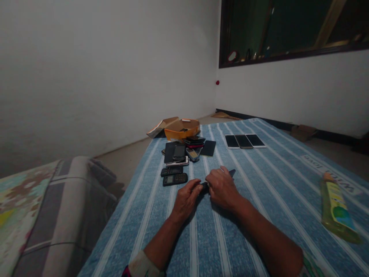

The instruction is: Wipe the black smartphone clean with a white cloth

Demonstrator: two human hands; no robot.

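My left hand and my right hand meet over a blue striped cloth, both closed on a small dark phone whose end sticks out past the right hand. Just beyond the left hand lie two black keypad phones. Farther back sits a pile of dark phones. Three smartphones lie side by side to the right of the pile.
An orange box with an open cardboard lid stands behind the pile. A yellow-green bottle lies on the cloth at the right. A folded grey blanket lies at the left. White walls and a dark window stand beyond.
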